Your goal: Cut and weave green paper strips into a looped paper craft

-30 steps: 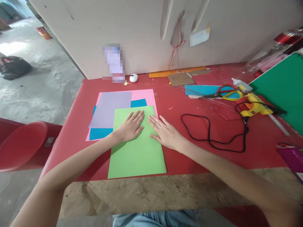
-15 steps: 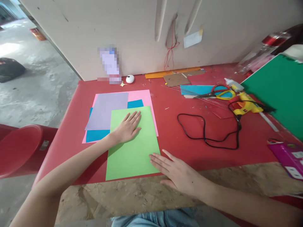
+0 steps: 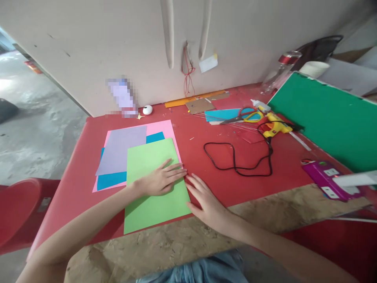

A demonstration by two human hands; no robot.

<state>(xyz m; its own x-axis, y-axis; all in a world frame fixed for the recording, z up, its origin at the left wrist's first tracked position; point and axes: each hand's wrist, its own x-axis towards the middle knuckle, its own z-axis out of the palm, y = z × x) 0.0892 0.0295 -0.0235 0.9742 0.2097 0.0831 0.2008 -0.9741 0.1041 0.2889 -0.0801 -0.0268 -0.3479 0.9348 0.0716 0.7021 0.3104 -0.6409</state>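
A light green sheet of paper lies at the front of the red table. My left hand rests flat on it, fingers stretched toward its right edge. Just off that edge is my right hand, fingers extended, with its thumb at the sheet's border. Both hands are open and grip nothing. Partly under the green sheet lie a lavender sheet, a blue sheet and a pink sheet, overlapping one another.
To the right lie scissors, a yellow glue gun with a looped black cord, and a purple power strip. A green board stands at the far right. A white round object sits by the wall.
My left hand has slid right and nearer across the green sheet. My right hand has moved up along its right edge. The camera view has turned to the right.
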